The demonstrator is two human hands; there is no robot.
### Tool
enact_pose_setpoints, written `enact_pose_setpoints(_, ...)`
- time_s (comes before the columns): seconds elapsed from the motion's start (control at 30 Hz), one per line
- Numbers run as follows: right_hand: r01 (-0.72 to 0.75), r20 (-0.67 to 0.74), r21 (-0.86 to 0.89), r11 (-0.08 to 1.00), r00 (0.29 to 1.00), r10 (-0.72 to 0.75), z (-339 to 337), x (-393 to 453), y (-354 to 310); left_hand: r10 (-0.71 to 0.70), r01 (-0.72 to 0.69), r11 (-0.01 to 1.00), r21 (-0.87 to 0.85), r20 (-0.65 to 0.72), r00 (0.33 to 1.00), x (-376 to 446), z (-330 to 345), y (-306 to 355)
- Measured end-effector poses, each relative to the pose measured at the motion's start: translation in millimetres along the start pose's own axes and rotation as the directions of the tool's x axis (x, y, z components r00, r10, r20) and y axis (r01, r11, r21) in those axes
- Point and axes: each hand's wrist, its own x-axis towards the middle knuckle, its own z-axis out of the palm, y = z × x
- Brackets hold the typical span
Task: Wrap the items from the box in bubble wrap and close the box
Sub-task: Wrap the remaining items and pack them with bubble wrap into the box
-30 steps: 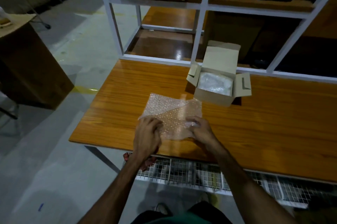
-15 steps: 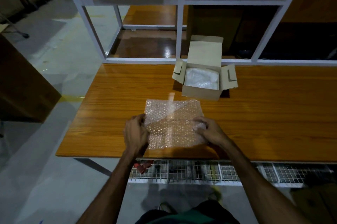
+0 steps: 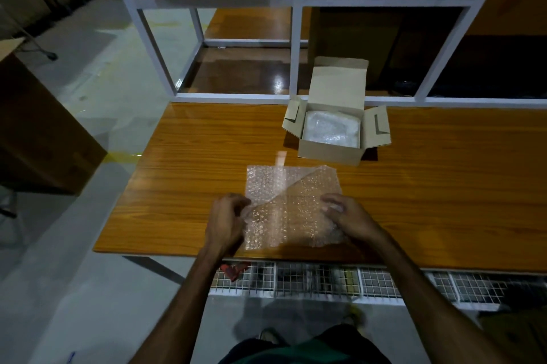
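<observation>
A sheet of clear bubble wrap (image 3: 291, 203) lies on the wooden table (image 3: 183, 186) near its front edge, with a fold running across it. My left hand (image 3: 226, 223) pinches the sheet's left edge with curled fingers. My right hand (image 3: 349, 217) grips its right edge. Behind the sheet stands a small cardboard box (image 3: 334, 126) with its lid and side flaps open. Inside it lies a white item in plastic (image 3: 331, 129).
A white metal shelf frame (image 3: 297, 46) rises behind the table, with large cartons on its upper shelf. A wire-mesh rack (image 3: 325, 279) runs under the table's front edge. A dark crate (image 3: 38, 129) stands on the floor at left.
The view has shifted, so table and box sit more squarely ahead. Both hands have stayed on the bubble wrap's side edges, and the sheet now lies squarer to the table edge.
</observation>
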Motion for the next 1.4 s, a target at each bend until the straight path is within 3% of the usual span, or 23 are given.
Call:
enact_pose_setpoints(0.07,-0.002,-0.038,-0.002,1.000,0.999,0.002,-7.2,-1.3,1.2,0.107,-0.108,0.977,0.184,0.014,0.994,-0.7,-1.9,-3.7)
enact_pose_setpoints(0.17,-0.026,-0.087,-0.055,0.998,0.996,0.021,-22.8,-0.6,6.3,0.162,-0.172,0.954,0.247,0.062,0.985,3.9,-8.0,-10.5)
enact_pose_setpoints(0.27,-0.079,-0.048,-0.054,0.995,0.996,0.076,-36.2,1.2,15.1,0.172,-0.217,0.930,0.297,0.168,0.971,9.7,-14.9,-8.2)
enact_pose_setpoints(0.37,-0.057,-0.002,-0.126,0.990,0.998,0.057,-44.4,7.0,20.3,0.184,-0.246,0.921,0.301,0.222,0.958,14.5,-18.6,-1.2)
enact_pose_setpoints(0.47,0.048,-0.014,-0.194,0.980,0.999,-0.051,-47.7,7.7,24.5,0.205,-0.276,0.915,0.295,0.248,0.947,14.9,-11.6,2.4)
enact_pose_setpoints(0.73,0.131,-0.059,-0.242,0.961,0.987,-0.149,-59.0,-0.6,22.2,0.301,-0.357,0.877,0.322,0.210,0.930,7.1,-1.0,-0.1)
enact_pose_setpoints(0.87,0.088,-0.123,-0.205,0.975,0.986,-0.115,-58.7,-7.8,25.2,0.303,-0.354,0.882,0.311,0.203,0.931,4.2,5.3,3.9)
enact_pose_setpoints(1.03,0.032,-0.158,-0.185,0.982,0.986,-0.062,-55.2,-6.3,25.5,0.246,-0.331,0.906,0.262,0.312,0.918,4.4,8.6,6.6)
enact_pose_setpoints(1.27,0.038,-0.139,-0.228,0.973,0.988,-0.072,-63.9,-10.6,25.3,0.328,-0.345,0.926,0.151,0.130,0.936,4.4,21.9,-9.7)
enact_pose_setpoints(1.4,0.049,-0.123,-0.203,0.978,0.990,-0.075,-63.6,-11.0,29.5,0.257,-0.268,0.956,0.115,0.104,0.961,7.4,22.2,-2.1)
